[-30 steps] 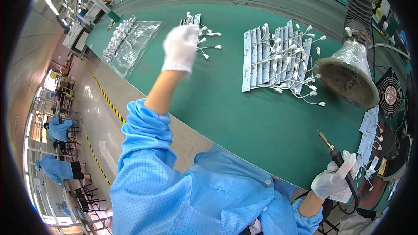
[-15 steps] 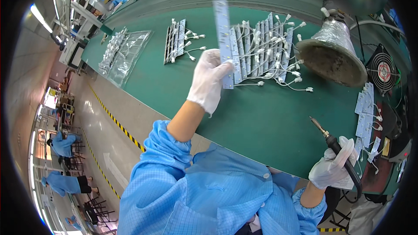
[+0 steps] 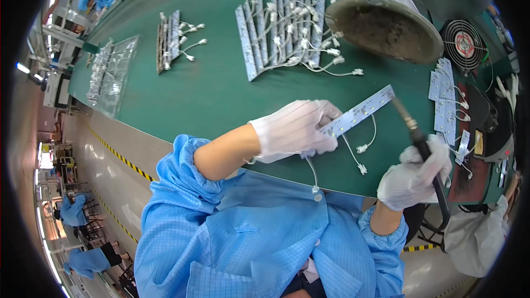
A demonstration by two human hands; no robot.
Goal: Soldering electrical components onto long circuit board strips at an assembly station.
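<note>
In a white glove, my left hand point(image 3: 301, 128) is closed on one end of an LED strip board point(image 3: 360, 111), which tilts up to the right above the green table. Thin white wires ending in small connectors hang from around the board and the hand. My right hand point(image 3: 417, 174), also gloved, grips a soldering iron point(image 3: 425, 149) by its dark handle. The iron's tip is at the far end of the board; whether it touches cannot be made out. Beyond my hands lies a row of similar LED boards point(image 3: 256, 33) with wires and connectors.
A foil-wrapped fume hood point(image 3: 386, 16) hangs at the far right, beside a round fan point(image 3: 464, 45). More boards point(image 3: 443, 99) lie at the right edge. Leftward on the table point(image 3: 193, 96) are a small board stack point(image 3: 169, 41) and a clear bag point(image 3: 113, 74). Other people stand beyond the aisle.
My left hand has brought the LED board from the far row toward me and across to the iron's tip, turning it from upright to slanting. The whole view has shifted to the right.
</note>
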